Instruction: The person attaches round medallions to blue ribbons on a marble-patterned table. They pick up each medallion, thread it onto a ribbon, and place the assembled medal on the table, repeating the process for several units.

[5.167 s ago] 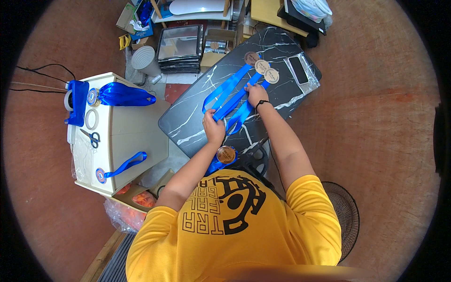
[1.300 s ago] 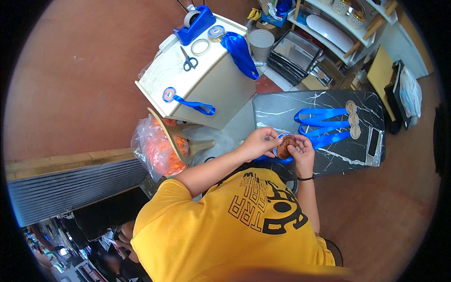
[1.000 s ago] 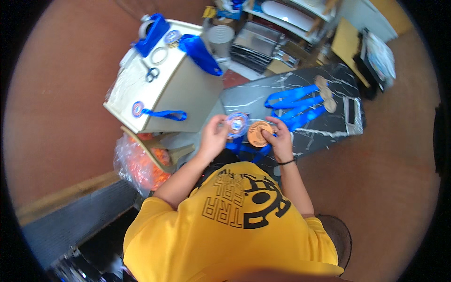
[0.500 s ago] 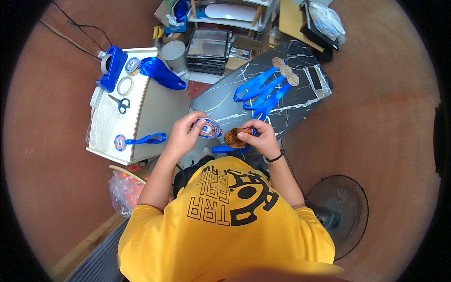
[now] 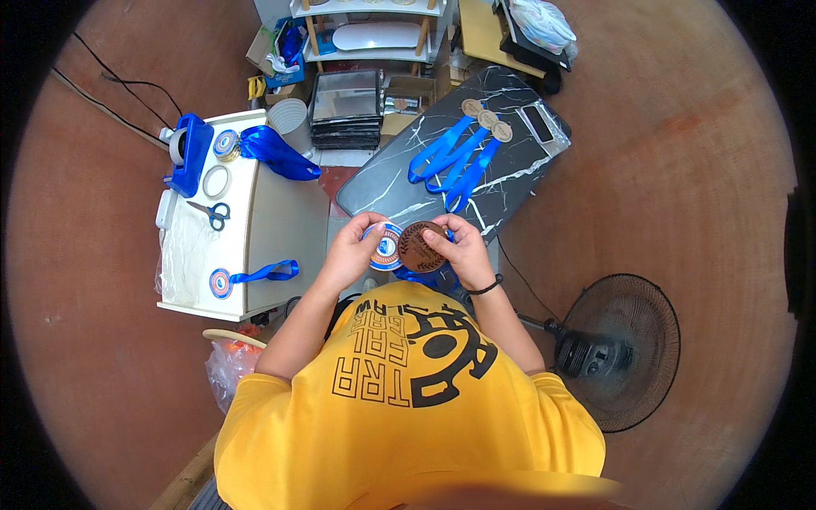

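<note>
Both hands are up in front of the chest, over the near edge of the black marble-patterned tabletop (image 5: 518, 153). The left hand (image 5: 350, 252) is curled, thumb and fingertips pinching the rim of a round sticker-like disc with a blue and white face (image 5: 387, 247). The right hand (image 5: 463, 251) is likewise closed around the edge of a round brown wooden medal (image 5: 422, 246), its engraved face turned up. The two discs sit touching, side by side, the brown one slightly overlapping. A bit of blue ribbon (image 5: 416, 274) peeks out just beneath.

The medal looks light and stiff, thin wood by the look of it, so an edge grip like this one suits it; the face is best left clear. The printed disc seems thinner and may flex, so rim-holding makes sense there too.

Farther out on the tabletop lie three more wooden medals on blue ribbons (image 5: 463, 144). To the left, a white side table (image 5: 280, 246) carries blue-handled scissors (image 5: 212, 211) and a blue tape dispenser (image 5: 189, 153).
</note>
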### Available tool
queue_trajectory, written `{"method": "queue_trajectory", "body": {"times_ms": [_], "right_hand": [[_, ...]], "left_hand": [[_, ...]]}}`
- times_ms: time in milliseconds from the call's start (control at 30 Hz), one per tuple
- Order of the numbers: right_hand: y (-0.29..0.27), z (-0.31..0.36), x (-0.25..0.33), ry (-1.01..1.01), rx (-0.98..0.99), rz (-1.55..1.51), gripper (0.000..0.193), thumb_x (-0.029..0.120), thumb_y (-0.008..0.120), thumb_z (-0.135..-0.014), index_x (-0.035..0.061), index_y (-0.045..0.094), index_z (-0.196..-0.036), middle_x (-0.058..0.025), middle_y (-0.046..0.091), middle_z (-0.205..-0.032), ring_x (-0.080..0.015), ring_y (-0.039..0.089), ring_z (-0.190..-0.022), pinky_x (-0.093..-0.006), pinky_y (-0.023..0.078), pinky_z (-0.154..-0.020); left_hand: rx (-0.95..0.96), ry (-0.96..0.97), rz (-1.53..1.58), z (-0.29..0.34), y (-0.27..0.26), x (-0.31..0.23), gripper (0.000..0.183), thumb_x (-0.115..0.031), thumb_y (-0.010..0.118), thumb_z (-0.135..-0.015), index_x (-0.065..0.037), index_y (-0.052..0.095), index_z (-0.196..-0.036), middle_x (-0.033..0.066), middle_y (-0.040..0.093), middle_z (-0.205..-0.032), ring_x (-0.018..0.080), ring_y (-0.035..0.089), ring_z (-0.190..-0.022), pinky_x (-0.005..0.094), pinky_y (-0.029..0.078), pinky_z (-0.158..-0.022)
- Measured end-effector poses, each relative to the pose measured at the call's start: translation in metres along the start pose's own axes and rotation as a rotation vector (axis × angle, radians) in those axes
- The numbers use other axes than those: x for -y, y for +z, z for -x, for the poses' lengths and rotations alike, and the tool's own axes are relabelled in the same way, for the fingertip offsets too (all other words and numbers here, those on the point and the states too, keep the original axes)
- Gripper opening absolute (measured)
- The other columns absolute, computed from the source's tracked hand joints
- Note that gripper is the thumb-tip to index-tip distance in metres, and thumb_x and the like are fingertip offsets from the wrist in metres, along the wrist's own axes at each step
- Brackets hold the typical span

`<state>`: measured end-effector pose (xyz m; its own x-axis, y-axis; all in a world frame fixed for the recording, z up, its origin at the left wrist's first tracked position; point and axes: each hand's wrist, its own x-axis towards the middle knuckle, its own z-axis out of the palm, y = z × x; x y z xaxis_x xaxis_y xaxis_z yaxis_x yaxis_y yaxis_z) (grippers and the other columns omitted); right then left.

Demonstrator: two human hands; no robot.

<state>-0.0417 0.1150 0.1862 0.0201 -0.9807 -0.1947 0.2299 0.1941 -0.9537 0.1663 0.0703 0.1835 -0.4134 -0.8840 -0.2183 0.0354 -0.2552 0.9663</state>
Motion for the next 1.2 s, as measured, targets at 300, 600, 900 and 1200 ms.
{"method": "queue_trajectory", "body": {"times_ms": [300, 600, 900, 1200], "right_hand": [[0.016, 0.000, -0.013, -0.062, 0.027, 0.171, 0.023, 0.018, 0.071, -0.085, 0.0009, 0.061, -0.097, -0.0005, 0.063, -0.089, -0.0074, 0.055, -0.084, -0.0240, 0.046, -0.076], [0.018, -0.001, -0.014, -0.064, 0.015, 0.223, 0.027, 0.021, 0.072, -0.084, 0.0007, 0.061, -0.098, -0.0023, 0.064, -0.090, -0.0079, 0.056, -0.085, -0.0243, 0.047, -0.077], [0.025, 0.003, -0.011, -0.073, 0.091, 0.058, 0.031, 0.021, 0.070, -0.086, 0.0005, 0.057, -0.106, -0.0031, 0.063, -0.091, -0.0085, 0.058, -0.086, -0.0235, 0.049, -0.071], [0.015, 0.010, -0.009, 0.217, 0.195, -0.001, 0.034, 0.014, 0.069, -0.086, -0.0016, 0.055, -0.114, -0.0061, 0.064, -0.104, -0.0108, 0.060, -0.093, -0.0249, 0.049, -0.082]], "left_hand": [[0.091, -0.093, 0.091, 0.014, -0.002, 0.011, 0.021, -0.016, 0.053, -0.097, -0.002, 0.053, -0.112, 0.0023, 0.060, -0.096, 0.0055, 0.056, -0.083, 0.0209, 0.046, -0.073], [0.061, -0.032, 0.074, 0.022, 0.003, 0.006, 0.028, -0.008, 0.064, -0.088, 0.000, 0.052, -0.112, 0.0046, 0.062, -0.099, 0.0092, 0.059, -0.087, 0.0233, 0.049, -0.078], [0.010, -0.050, 0.162, 0.025, 0.000, 0.007, 0.028, -0.007, 0.066, -0.087, 0.001, 0.054, -0.110, 0.0065, 0.063, -0.097, 0.0104, 0.060, -0.087, 0.0247, 0.050, -0.077], [0.063, -0.106, 0.183, 0.028, -0.004, 0.005, 0.026, -0.008, 0.066, -0.087, 0.000, 0.055, -0.109, 0.0054, 0.064, -0.095, 0.0102, 0.062, -0.082, 0.0230, 0.051, -0.072]]}}
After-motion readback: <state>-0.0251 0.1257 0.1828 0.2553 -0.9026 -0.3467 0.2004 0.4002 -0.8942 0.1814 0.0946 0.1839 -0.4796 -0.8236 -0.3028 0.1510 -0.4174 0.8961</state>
